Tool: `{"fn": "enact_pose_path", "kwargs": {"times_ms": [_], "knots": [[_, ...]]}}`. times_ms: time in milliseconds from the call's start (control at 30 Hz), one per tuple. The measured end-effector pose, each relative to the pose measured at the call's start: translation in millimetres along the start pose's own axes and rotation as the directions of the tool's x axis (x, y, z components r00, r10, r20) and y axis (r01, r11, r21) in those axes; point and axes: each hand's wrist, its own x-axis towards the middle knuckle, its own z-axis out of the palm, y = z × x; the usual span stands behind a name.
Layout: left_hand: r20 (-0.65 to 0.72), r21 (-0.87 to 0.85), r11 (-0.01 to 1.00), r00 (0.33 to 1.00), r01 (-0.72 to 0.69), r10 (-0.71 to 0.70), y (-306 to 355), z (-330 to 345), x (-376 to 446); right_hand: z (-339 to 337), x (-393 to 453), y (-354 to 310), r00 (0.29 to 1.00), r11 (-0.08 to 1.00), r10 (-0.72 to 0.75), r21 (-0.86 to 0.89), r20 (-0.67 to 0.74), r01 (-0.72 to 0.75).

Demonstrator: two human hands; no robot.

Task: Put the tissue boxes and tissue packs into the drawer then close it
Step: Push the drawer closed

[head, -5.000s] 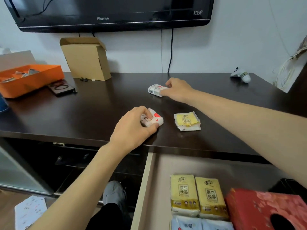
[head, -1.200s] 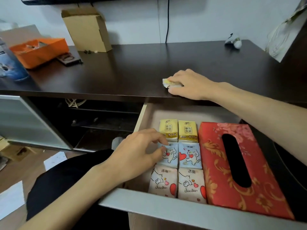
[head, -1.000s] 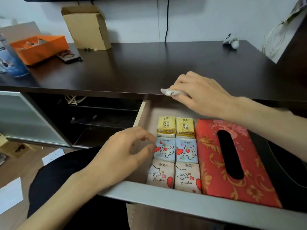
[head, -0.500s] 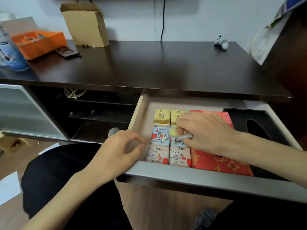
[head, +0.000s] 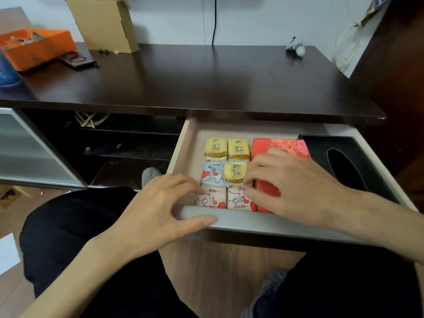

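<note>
While the left hand [head: 160,210] rests on the grey front edge of the drawer [head: 263,226], thumb laid along the lip and fingers spread loosely over it toward the packs, it grips nothing. The right hand [head: 296,187] is over the packed rows just behind that edge, its fingertips [head: 249,177] touching the right side of a yellow pack [head: 235,173] that lies on top of the middle row; the fingers are slightly apart and look to be letting it go or nudging it, though I cannot tell whether they pinch it.

By my reading, the placing step is at its end: no tissue item shows on the dark tabletop [head: 206,79]. What remains is to square that yellow pack so it sits low enough to clear the tabletop's underside, lift the right hand out, and push the front panel in evenly with fingers clear of the gap.

Nearest in the drawer, two pink packs [head: 238,198] read "BiuBiu". Behind them sits a blue pack with hearts [head: 213,174] beside the yellow one, then two more yellow packs [head: 226,148] with Chinese lettering too small to read. To their right stand a red floral tissue box [head: 284,144], partly covered by the right hand, and a black box [head: 339,154] with an oval slot.
</note>
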Motion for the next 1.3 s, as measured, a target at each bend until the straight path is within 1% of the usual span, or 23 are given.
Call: {"fn": "enact_pose_path", "kwargs": {"times_ms": [100, 233, 267, 333, 433, 500, 600, 733, 833, 900, 1000, 1100, 1167, 1233, 1300], "knots": [[0.041, 0.156, 0.986, 0.998, -0.063, 0.057, 7, 5, -5, 6, -48, -10, 1.0, 1.0, 0.027, -0.003, -0.008, -0.027], [-0.009, 0.262, 0.963, 0.998, -0.065, 0.07, 9, 10, -1, 35, -101, -5, 0.993, 0.969, 0.113, -0.22, -0.019, -0.115], [-0.023, 0.271, 0.961, 0.997, -0.06, 0.069, 9, 12, -1, 43, -108, 0, 0.991, 0.957, 0.129, -0.26, -0.031, -0.132], [-0.049, 0.276, 0.96, 0.997, -0.047, 0.063, 8, 15, 1, 54, -115, 12, 0.989, 0.946, 0.114, -0.295, -0.098, -0.138], [-0.068, 0.309, 0.95, 0.995, -0.049, 0.074, 3, 17, 9, 64, -107, 25, 0.977, 0.943, 0.05, -0.313, -0.208, -0.115], [-0.09, 0.33, 0.943, 0.994, -0.032, 0.065, -1, 18, 21, 69, -96, 33, 0.964, 0.943, 0.043, -0.308, -0.264, -0.127], [-0.13, 0.358, 0.934, 0.99, -0.004, 0.053, -7, 21, 45, 71, -76, 49, 0.938, 0.948, 0.053, -0.278, -0.342, -0.155], [-0.132, 0.405, 0.914, 0.988, -0.014, 0.074, -26, 25, 82, 75, -42, 74, 0.9, 0.949, 0.084, -0.242, -0.428, -0.203], [-0.194, 0.424, 0.906, 0.978, 0.008, 0.082, -39, 30, 109, 81, -18, 91, 0.868, 0.951, 0.106, -0.206, -0.485, -0.232], [-0.277, 0.411, 0.91, 0.958, 0.052, 0.07, -44, 37, 119, 88, -7, 98, 0.84, 0.953, 0.136, -0.162, -0.526, -0.256], [-0.39, 0.356, 0.924, 0.921, 0.142, 0.009, -41, 52, 117, 105, -4, 101, 0.793, 0.95, 0.217, -0.064, -0.569, -0.306], [-0.434, 0.211, 0.948, 0.892, 0.237, -0.127, -32, 71, 98, 124, -21, 99, 0.785, 0.943, 0.283, 0.013, -0.55, -0.332], [-0.463, 0.112, 0.958, 0.867, 0.265, -0.186, -26, 80, 84, 135, -37, 98, 0.77, 0.932, 0.341, 0.088, -0.54, -0.351], [-0.487, 0.023, 0.963, 0.844, 0.268, -0.223, -21, 88, 71, 144, -52, 99, 0.716, 0.895, 0.441, 0.208, -0.541, -0.395], [-0.485, -0.083, 0.959, 0.829, 0.272, -0.278, -18, 98, 63, 149, -62, 103, 0.617, 0.821, 0.57, 0.357, -0.542, -0.445]]}}
